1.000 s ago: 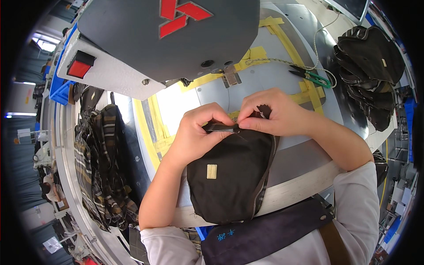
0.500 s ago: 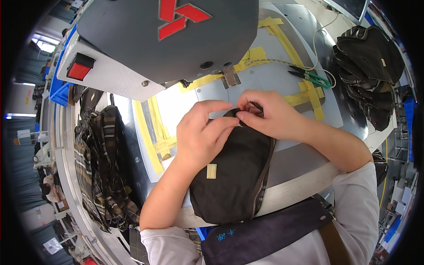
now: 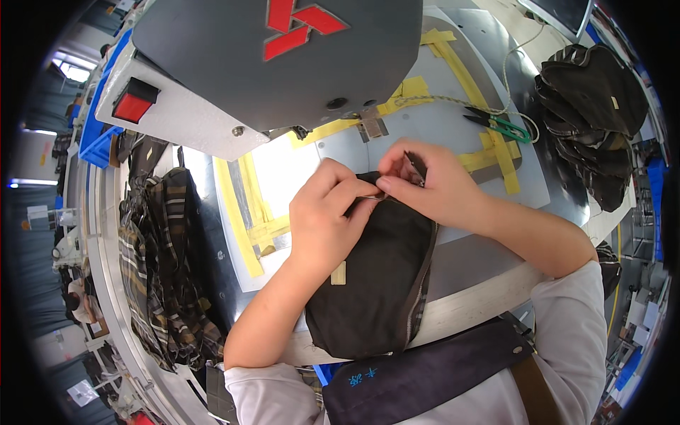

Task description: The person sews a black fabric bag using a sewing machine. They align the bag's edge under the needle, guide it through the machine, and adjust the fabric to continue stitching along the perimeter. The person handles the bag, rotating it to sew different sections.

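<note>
A dark fabric bag with a zipper down its right side and a small pale label lies across the table's front edge. My left hand pinches its top edge between thumb and fingers. Just to the right, my right hand is closed on the same edge, thumb against forefinger. A thin dark strip or tool pokes out among the right fingers; I cannot tell which it is. The exact spot pinched is partly hidden by the fingertips.
A grey sewing machine head overhangs the far side. Green-handled thread snips and a cord lie on the taped plate. Dark bags are piled at right, plaid and dark fabric pieces at left.
My left hand has shifted slightly right, its fingers now closer together. The right fingers have changed their hold at the bag's top edge, and the dark piece among them stands more upright.
</note>
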`<act>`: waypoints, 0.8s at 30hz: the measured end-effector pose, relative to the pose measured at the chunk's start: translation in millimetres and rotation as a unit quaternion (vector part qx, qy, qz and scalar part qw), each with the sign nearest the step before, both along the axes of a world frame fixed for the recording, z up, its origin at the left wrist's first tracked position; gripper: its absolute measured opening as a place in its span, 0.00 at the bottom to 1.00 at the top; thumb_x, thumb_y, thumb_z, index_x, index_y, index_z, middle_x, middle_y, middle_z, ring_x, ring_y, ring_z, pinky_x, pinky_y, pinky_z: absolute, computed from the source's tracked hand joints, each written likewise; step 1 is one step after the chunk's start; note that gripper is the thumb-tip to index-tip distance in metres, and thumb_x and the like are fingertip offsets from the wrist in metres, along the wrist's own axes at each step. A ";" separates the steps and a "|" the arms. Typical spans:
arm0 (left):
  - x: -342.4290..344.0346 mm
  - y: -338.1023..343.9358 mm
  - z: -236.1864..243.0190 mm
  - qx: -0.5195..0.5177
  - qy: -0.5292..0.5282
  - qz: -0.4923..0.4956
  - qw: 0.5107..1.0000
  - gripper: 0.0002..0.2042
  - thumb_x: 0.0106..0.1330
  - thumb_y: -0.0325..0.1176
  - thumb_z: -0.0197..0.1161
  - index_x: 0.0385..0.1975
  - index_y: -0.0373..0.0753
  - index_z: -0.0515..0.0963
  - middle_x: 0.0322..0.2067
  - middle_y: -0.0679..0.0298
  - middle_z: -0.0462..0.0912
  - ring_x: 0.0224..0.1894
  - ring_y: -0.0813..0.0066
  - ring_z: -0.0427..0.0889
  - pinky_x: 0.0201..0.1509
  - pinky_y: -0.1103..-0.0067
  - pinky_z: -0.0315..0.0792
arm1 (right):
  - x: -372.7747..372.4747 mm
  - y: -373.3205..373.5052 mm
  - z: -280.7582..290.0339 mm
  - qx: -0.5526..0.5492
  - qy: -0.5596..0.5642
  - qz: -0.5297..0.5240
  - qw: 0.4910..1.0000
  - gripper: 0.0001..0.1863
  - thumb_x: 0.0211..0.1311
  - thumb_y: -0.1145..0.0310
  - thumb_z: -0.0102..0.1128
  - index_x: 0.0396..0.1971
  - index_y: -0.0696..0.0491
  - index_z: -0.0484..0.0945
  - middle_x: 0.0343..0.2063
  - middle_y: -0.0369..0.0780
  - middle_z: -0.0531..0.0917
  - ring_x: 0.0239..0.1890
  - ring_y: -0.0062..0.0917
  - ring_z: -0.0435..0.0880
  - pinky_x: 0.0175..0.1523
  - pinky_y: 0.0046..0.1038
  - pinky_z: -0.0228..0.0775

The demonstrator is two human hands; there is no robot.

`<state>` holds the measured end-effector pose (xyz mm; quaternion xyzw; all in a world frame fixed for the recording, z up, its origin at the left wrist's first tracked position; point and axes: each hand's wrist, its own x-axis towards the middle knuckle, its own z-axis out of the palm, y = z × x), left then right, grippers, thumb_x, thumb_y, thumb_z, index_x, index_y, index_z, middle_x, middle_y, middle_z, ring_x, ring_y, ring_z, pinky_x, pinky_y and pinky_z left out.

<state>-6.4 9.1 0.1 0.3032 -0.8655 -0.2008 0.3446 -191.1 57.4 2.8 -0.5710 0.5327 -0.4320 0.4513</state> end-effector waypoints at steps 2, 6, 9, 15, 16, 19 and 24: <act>-1.7 -2.1 -2.2 -0.004 0.074 0.018 0.997 0.08 0.46 0.24 0.73 0.26 0.41 0.80 0.28 0.67 0.77 0.31 0.69 0.81 0.31 0.78 0.76 | -2.5 0.6 -1.2 0.010 0.000 0.006 1.000 0.07 0.60 0.70 0.61 0.34 0.58 0.77 0.27 0.36 0.80 0.31 0.19 0.76 0.39 0.24 0.70; -2.2 -4.3 -3.0 0.016 0.059 0.016 0.998 0.07 0.49 0.25 0.72 0.25 0.40 0.81 0.31 0.67 0.81 0.30 0.70 0.82 0.30 0.78 0.75 | -8.1 -1.7 -1.1 0.085 -0.023 0.023 0.996 0.08 0.59 0.71 0.63 0.36 0.59 0.78 0.30 0.38 0.81 0.34 0.20 0.78 0.42 0.25 0.70; 0.7 -5.0 -1.3 0.057 0.034 0.025 0.997 0.06 0.50 0.25 0.72 0.25 0.39 0.80 0.29 0.66 0.82 0.28 0.70 0.82 0.30 0.78 0.75 | -2.5 2.7 -8.4 0.008 -0.035 -0.023 0.999 0.08 0.59 0.72 0.63 0.36 0.59 0.78 0.31 0.39 0.81 0.33 0.22 0.78 0.42 0.26 0.71; 3.3 -4.9 5.8 0.149 0.004 0.043 0.988 0.07 0.52 0.24 0.72 0.28 0.36 0.81 0.27 0.64 0.82 0.29 0.74 0.82 0.35 0.81 0.74 | -8.4 -0.6 -12.3 -0.155 0.069 0.020 0.985 0.13 0.48 0.81 0.63 0.36 0.57 0.81 0.31 0.40 0.80 0.35 0.31 0.80 0.41 0.27 0.72; 4.0 -5.9 4.5 0.144 0.007 0.039 0.989 0.07 0.52 0.25 0.73 0.29 0.37 0.81 0.26 0.64 0.82 0.28 0.72 0.82 0.33 0.80 0.74 | -9.3 -1.2 -14.6 -0.173 0.072 0.026 0.982 0.15 0.46 0.82 0.63 0.37 0.56 0.82 0.31 0.39 0.80 0.35 0.31 0.80 0.41 0.27 0.73; 4.2 -4.7 5.0 0.166 0.018 0.045 0.985 0.09 0.52 0.26 0.73 0.30 0.38 0.80 0.26 0.65 0.82 0.28 0.71 0.83 0.31 0.79 0.75 | -13.1 -2.8 -18.3 -0.217 0.094 0.048 0.970 0.19 0.41 0.85 0.60 0.37 0.54 0.82 0.33 0.38 0.79 0.36 0.32 0.81 0.40 0.28 0.74; 3.7 -4.7 1.4 0.094 0.025 0.028 0.995 0.10 0.51 0.25 0.72 0.33 0.40 0.79 0.27 0.65 0.82 0.27 0.69 0.83 0.30 0.78 0.75 | -15.2 -3.6 -13.2 -0.231 0.138 0.077 0.960 0.19 0.41 0.85 0.58 0.37 0.54 0.81 0.33 0.37 0.78 0.35 0.32 0.81 0.38 0.29 0.74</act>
